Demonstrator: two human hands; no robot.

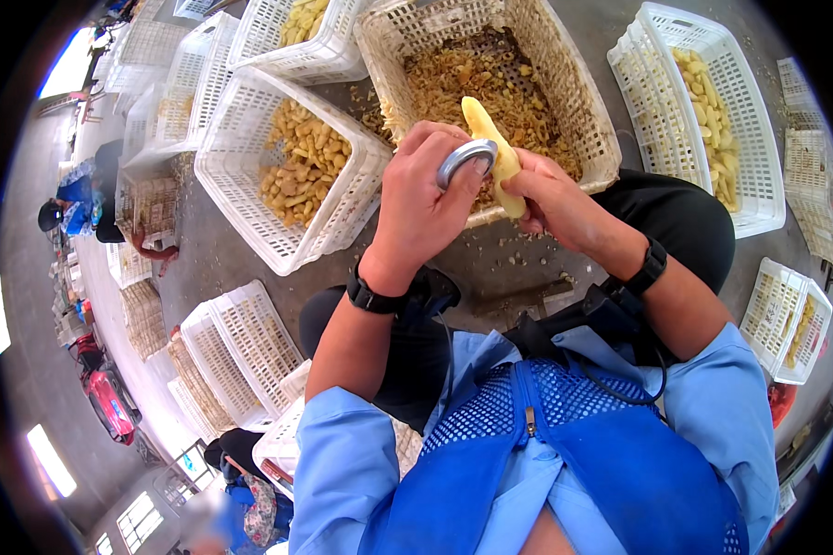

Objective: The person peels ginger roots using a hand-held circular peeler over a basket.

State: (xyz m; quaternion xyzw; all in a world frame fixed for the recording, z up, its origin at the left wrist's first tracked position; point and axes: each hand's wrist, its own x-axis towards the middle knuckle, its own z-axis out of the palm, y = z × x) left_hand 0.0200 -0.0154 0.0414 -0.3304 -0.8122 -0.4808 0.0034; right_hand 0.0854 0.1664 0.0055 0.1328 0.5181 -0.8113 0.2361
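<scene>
My left hand (427, 191) is closed around a round metal tool (466, 161), its silvery rim against the side of a pale yellow piece of ginger root (491, 142). The fingers of my right hand (545, 194) grip the lower part of that piece. Both hands are over the near edge of a stained plastic crate (597, 149), which holds brownish peelings (482, 83). To the left, a white crate (239, 215) holds many knobbly ginger pieces (305, 166). At the right, another white crate (756, 132) contains paler, smooth pieces (715, 132).
More white crates (243, 347) stand at the left, and a small crate (777, 312) is at the far right. One person (80, 201) sits beyond the left crates, another (250, 499) at the lower left. Scraps lie on the grey floor (493, 257). A red vehicle (111, 406) is farther left.
</scene>
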